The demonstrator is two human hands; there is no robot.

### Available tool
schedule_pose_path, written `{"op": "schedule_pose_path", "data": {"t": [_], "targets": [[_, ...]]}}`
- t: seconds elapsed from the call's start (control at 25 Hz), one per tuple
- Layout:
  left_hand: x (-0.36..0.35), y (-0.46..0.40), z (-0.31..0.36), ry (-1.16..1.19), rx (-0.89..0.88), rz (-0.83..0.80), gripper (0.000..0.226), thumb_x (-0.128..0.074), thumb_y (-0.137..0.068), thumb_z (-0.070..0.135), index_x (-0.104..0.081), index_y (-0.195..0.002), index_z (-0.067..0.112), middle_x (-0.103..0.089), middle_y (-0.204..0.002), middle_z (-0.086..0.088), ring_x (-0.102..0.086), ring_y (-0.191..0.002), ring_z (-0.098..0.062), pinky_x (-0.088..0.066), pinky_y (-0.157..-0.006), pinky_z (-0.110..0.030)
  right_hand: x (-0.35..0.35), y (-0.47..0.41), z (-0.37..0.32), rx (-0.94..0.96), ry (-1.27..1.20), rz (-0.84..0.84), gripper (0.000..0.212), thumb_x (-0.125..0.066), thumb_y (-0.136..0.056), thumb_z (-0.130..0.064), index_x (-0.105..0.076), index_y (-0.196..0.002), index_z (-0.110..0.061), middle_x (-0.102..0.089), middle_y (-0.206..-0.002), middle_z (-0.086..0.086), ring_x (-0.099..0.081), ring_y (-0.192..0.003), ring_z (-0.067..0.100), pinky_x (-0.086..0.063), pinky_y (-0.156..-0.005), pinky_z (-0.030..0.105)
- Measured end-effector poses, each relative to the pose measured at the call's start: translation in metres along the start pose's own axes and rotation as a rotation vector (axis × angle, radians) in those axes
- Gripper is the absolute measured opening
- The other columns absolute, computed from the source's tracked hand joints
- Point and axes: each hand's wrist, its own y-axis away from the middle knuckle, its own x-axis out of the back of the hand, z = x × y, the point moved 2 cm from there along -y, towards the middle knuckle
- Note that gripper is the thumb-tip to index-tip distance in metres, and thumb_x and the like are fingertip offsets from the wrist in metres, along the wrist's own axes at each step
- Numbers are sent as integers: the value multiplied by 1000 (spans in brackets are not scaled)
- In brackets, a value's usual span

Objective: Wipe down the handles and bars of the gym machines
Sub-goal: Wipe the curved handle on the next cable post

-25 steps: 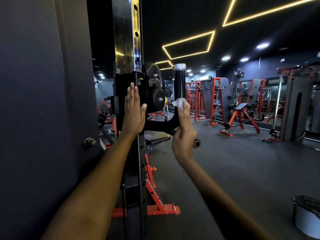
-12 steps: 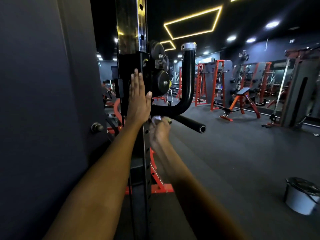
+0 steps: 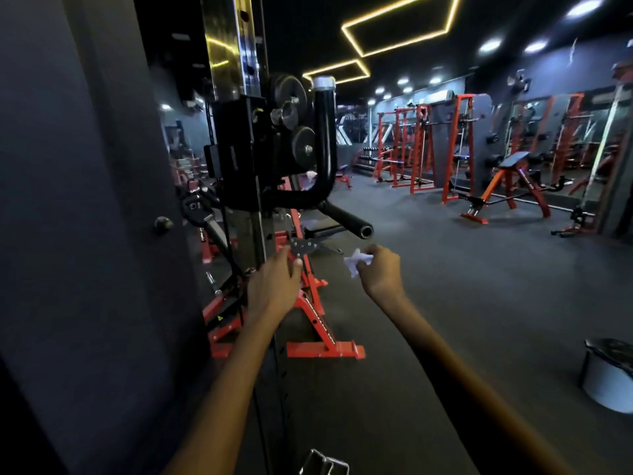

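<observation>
A black curved handle bar (image 3: 325,145) juts from the pulley carriage (image 3: 239,156) on the chrome upright (image 3: 236,46) of a cable machine; a straight black grip (image 3: 346,219) sticks out below it. My right hand (image 3: 380,272) hangs in the air below that grip and pinches a small crumpled white cloth (image 3: 356,262). My left hand (image 3: 274,286) is lower on the upright, in front of the post, fingers loosely curled and holding nothing. Neither hand touches the handle.
A dark panel (image 3: 85,200) fills the left side. A red adjustable bench frame (image 3: 318,323) stands just behind the upright. A grey bin (image 3: 606,378) sits on the floor at right. Red racks (image 3: 424,149) and an orange bench (image 3: 510,180) line the far wall.
Both hands have dropped away from the machine. The left hand left the carriage and the right hand, still holding the cloth, came off the handle's underside and moved down and right.
</observation>
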Motion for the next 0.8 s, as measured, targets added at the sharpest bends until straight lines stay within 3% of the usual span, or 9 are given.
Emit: {"op": "schedule_pose_path", "data": {"t": [0.08, 0.16, 0.2, 0.28, 0.36, 0.52, 0.64, 0.8], "targets": [[-6, 35, 26, -91, 27, -115, 34, -39, -101, 37, -52, -127, 19, -61, -124, -10, -58, -111, -33, -45, -87, -39, 29, 22, 18, 62, 181, 9, 27, -58, -85, -11, -51, -59, -14, -53, -69, 11, -53, -69, 29, -30, -52, 26], [-8, 71, 59, -136, 32, -165, 34, -40, -101, 37, -54, -127, 20, -62, -122, -10, -59, -112, -33, -45, -86, -39, 59, 43, 40, 82, 307, -39, 28, -58, -83, -12, -40, -60, -14, -44, -73, 17, -41, -68, 35, -26, -53, 27], [-10, 88, 74, -136, 38, -170, 34, -41, -100, 36, -54, -127, 20, -62, -122, -11, -58, -112, -34, -45, -85, -38, 74, 55, 51, 81, 336, -59, 23, -56, -82, -11, -43, -65, -12, -43, -77, 17, -38, -70, 35, -27, -56, 27], [-17, 119, 104, -139, 54, -182, 32, -42, -100, 37, -56, -124, 20, -63, -120, -11, -59, -110, -35, -44, -82, -38, 107, 78, 74, 105, 365, -80, 9, -53, -86, -13, -58, -81, -7, -53, -89, 18, -50, -80, 38, -30, -63, 27], [-28, 149, 133, -159, 80, -226, 30, -42, -100, 38, -59, -115, 19, -64, -115, -12, -60, -107, -35, -44, -79, -37, 138, 98, 99, 120, 356, -108, 15, -52, -88, -15, -61, -91, -4, -59, -98, 15, -56, -89, 35, -31, -65, 27], [-51, 199, 183, -152, 142, -290, 30, -43, -100, 38, -60, -116, 20, -65, -118, -8, -59, -110, -31, -44, -81, -36, 182, 118, 150, 110, 308, -203, 12, -55, -88, -18, -57, -80, -10, -58, -93, 9, -53, -77, 23, -35, -63, 27], [-65, 212, 205, -145, 158, -295, 32, -43, -100, 38, -57, -123, 20, -63, -123, -6, -57, -114, -29, -43, -85, -36, 201, 117, 175, 104, 258, -237, 14, -57, -87, -20, -59, -79, -8, -61, -89, 9, -57, -78, 24, -43, -63, 31], [-96, 194, 227, -171, 179, -262, 37, -43, -100, 38, -54, -130, 20, -59, -130, -4, -54, -120, -27, -43, -91, -37, 213, 82, 194, 163, 233, -313, 8, -54, -89, -14, -58, -83, -11, -57, -90, 7, -51, -76, 19, -31, -55, 24]]}}
